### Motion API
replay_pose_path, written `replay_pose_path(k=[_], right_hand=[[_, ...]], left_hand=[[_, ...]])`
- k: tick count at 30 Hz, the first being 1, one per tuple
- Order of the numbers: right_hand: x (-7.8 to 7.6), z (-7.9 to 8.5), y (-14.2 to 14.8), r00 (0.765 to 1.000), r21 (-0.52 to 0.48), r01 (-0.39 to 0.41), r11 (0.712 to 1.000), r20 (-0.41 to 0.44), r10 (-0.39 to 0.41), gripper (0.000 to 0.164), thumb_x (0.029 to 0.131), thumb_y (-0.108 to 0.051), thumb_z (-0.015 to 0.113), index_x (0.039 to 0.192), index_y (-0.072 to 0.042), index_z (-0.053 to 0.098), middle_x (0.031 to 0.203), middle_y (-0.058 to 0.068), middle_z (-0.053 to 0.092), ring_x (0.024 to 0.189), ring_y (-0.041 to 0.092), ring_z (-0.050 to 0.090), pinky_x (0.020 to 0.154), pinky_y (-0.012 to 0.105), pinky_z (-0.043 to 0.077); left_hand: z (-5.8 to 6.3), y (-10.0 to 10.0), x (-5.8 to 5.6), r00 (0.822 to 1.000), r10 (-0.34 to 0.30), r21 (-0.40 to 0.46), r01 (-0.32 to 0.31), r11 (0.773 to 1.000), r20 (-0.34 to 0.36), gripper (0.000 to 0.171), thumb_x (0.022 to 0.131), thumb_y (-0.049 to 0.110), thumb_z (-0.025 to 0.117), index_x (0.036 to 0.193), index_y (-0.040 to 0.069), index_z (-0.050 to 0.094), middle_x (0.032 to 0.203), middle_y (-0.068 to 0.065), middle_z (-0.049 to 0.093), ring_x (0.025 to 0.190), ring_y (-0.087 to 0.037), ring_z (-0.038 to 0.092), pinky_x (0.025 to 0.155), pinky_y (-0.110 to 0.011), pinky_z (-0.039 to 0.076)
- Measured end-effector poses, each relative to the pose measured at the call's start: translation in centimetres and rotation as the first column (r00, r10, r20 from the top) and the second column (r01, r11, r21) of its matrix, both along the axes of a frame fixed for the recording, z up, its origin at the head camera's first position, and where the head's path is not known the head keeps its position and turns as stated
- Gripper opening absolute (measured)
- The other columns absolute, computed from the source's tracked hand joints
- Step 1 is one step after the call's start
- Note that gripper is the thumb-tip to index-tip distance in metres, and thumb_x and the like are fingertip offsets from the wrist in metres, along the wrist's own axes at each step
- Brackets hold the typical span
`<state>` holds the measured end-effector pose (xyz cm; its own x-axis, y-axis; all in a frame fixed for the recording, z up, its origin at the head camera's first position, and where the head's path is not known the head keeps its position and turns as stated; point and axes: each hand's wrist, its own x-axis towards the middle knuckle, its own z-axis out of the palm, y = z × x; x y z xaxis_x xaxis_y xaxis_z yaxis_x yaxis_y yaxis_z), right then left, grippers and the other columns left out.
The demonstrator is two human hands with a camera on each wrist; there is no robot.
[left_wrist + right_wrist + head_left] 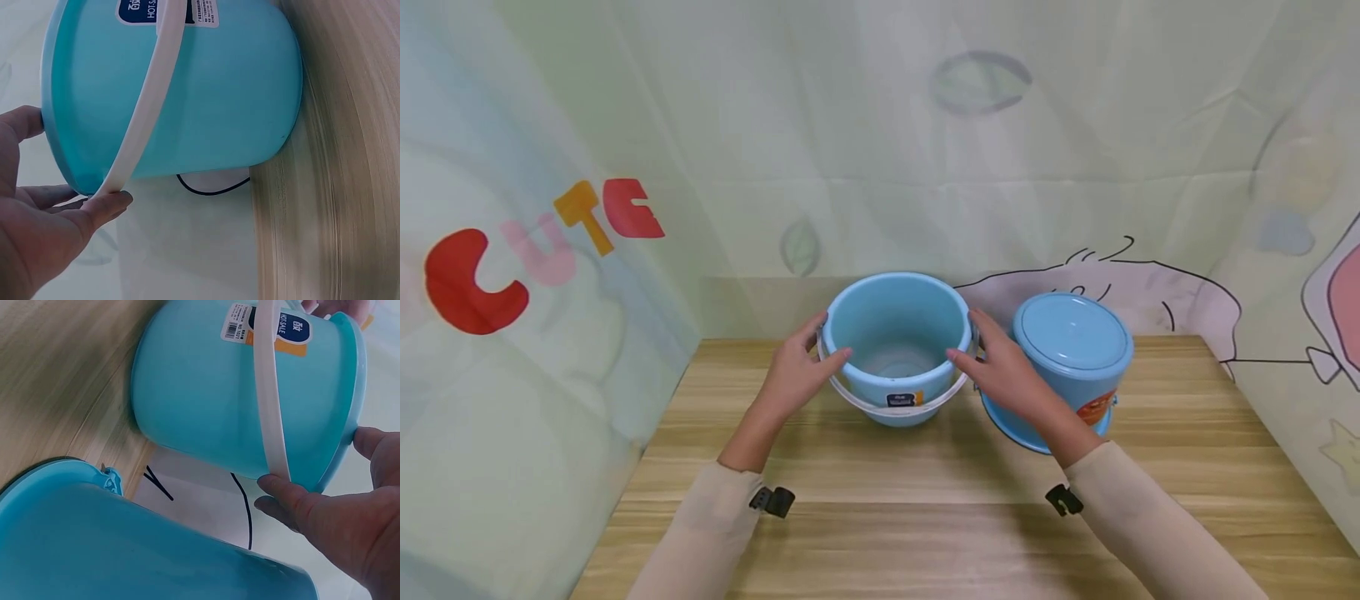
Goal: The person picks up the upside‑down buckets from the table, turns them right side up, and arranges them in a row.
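Note:
A light blue plastic bucket (901,321) stands upright near the table's back edge, mouth up. Its white handle (898,411) hangs down across the front, over a dark blue and orange label (292,329). My left hand (793,371) grips the bucket's left side, thumb at the rim and fingers outside by the handle's end. On the opposite side my right hand (1000,367) holds the rim the same way. Just right of that hand, a second blue bucket (1071,333) sits upside down, its wide rim on the table. My right forearm partly covers it.
The wood-grain table (895,533) stretches in front of the buckets. Behind and beside it hangs a printed curtain (760,150) with cartoon shapes and coloured letters. Dark straps (773,502) are on both sleeves.

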<state>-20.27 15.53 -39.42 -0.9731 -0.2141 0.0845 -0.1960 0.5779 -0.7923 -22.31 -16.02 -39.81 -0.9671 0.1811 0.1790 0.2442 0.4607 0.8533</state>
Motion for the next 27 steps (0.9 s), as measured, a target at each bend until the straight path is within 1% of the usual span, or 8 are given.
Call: replay_pose_path(k=[6, 11, 18, 21, 23, 27], right_hand=[[-0.4, -0.1, -0.3, 1.0, 0.004, 0.009, 1.0, 0.011, -0.009, 0.08, 0.103, -0.036, 0.063, 0.165, -0.011, 0.02, 0.169, 0.013, 0.027, 0.154, 0.036, 0.031, 0.111, 0.06, 0.044], [-0.4, -0.2, -0.3, 1.0, 0.011, 0.011, 1.0, 0.011, -0.011, 0.08, 0.103, -0.037, 0.063, 0.165, -0.012, 0.02, 0.169, 0.013, 0.027, 0.153, 0.037, 0.032, 0.11, 0.061, 0.044], [-0.4, 0.2, -0.4, 1.0, 0.012, 0.0, 1.0, 0.003, 0.0, 0.079, 0.103, -0.035, 0.063, 0.165, -0.011, 0.02, 0.168, 0.013, 0.028, 0.151, 0.037, 0.036, 0.108, 0.061, 0.047], [-0.2, 0.5, -0.3, 1.0, 0.002, -0.008, 1.0, -0.014, 0.008, 0.079, 0.103, -0.034, 0.063, 0.165, -0.011, 0.02, 0.167, 0.014, 0.028, 0.149, 0.037, 0.038, 0.107, 0.06, 0.048], [0.2, 0.7, -0.1, 1.0, 0.016, -0.005, 1.0, -0.03, 0.006, 0.08, 0.103, -0.036, 0.064, 0.165, -0.012, 0.02, 0.169, 0.014, 0.025, 0.149, 0.039, 0.038, 0.106, 0.06, 0.048], [1.4, 1.1, 0.5, 0.998, 0.042, 0.008, 0.999, -0.059, -0.005, 0.082, 0.102, -0.041, 0.063, 0.166, -0.015, 0.019, 0.173, 0.01, 0.015, 0.153, 0.04, 0.032, 0.108, 0.06, 0.046]], left_hand=[[-0.1, 0.0, -0.1, 1.0, 0.003, 0.028, -0.004, 1.0, 0.007, 0.077, 0.095, 0.021, 0.074, 0.157, -0.005, 0.035, 0.161, -0.025, 0.038, 0.15, -0.042, 0.037, 0.107, -0.05, 0.049], [0.1, 0.0, -0.1, 1.0, 0.009, 0.036, -0.009, 0.999, 0.017, 0.076, 0.095, 0.02, 0.073, 0.157, -0.005, 0.035, 0.161, -0.025, 0.038, 0.149, -0.043, 0.038, 0.105, -0.051, 0.05], [0.2, -0.1, -0.2, 1.0, 0.003, 0.034, -0.003, 0.999, -0.002, 0.076, 0.095, 0.019, 0.073, 0.157, -0.005, 0.036, 0.161, -0.025, 0.039, 0.148, -0.044, 0.039, 0.104, -0.051, 0.05], [0.3, -0.1, -0.1, 0.999, 0.013, 0.006, -0.013, 1.0, -0.029, 0.075, 0.095, 0.022, 0.074, 0.156, -0.003, 0.038, 0.16, -0.024, 0.04, 0.149, -0.041, 0.04, 0.108, -0.054, 0.048], [0.5, -0.1, 0.1, 0.998, 0.027, -0.023, -0.029, 0.999, -0.056, 0.075, 0.094, 0.024, 0.074, 0.156, -0.001, 0.039, 0.161, -0.022, 0.04, 0.149, -0.04, 0.039, 0.111, -0.058, 0.046], [1.1, 0.2, 0.9, 0.989, 0.058, -0.082, -0.07, 0.994, -0.135, 0.075, 0.092, 0.028, 0.076, 0.155, 0.004, 0.042, 0.164, -0.018, 0.037, 0.152, -0.039, 0.034, 0.117, -0.062, 0.037]])
